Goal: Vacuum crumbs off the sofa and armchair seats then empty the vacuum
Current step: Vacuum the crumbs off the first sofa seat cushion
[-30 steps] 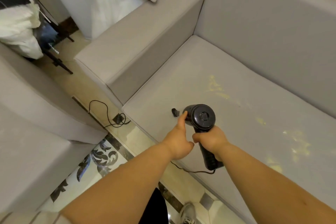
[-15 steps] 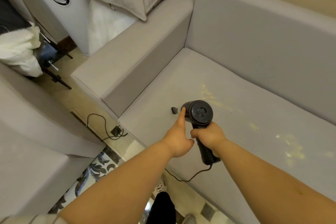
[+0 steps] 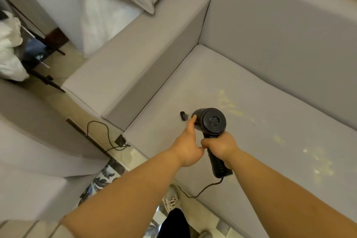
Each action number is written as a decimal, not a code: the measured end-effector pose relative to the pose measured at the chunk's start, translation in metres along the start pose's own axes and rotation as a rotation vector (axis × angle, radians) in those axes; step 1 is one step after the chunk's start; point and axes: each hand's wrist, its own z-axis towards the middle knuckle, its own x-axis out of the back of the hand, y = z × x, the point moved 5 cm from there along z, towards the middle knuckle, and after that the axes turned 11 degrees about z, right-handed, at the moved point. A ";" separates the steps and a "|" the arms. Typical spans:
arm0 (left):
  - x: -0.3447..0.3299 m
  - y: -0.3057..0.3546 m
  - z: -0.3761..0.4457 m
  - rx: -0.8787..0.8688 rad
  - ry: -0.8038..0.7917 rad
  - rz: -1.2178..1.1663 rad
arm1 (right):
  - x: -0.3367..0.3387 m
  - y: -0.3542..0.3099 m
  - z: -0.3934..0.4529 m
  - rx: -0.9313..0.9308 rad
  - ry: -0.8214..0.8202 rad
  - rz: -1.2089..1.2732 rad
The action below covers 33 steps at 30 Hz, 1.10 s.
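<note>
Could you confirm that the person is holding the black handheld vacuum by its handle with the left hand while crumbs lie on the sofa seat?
Not quite: the head view shows the right hand wrapped around the handle of the black handheld vacuum, while the left hand only touches the side of its body. The crumbs do lie on the sofa seat.

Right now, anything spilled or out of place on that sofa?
Yes. Pale yellow crumbs are scattered on the sofa seat beyond the handheld vacuum, with more patches further right. A small black piece lies loose on the seat beside the vacuum's nose, apparently detached. The right hand grips the handle; the left hand touches the body.
</note>
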 end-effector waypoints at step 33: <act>-0.159 0.041 -0.107 -0.003 -0.075 -0.015 | 0.077 0.146 -0.109 -0.043 -0.017 -0.001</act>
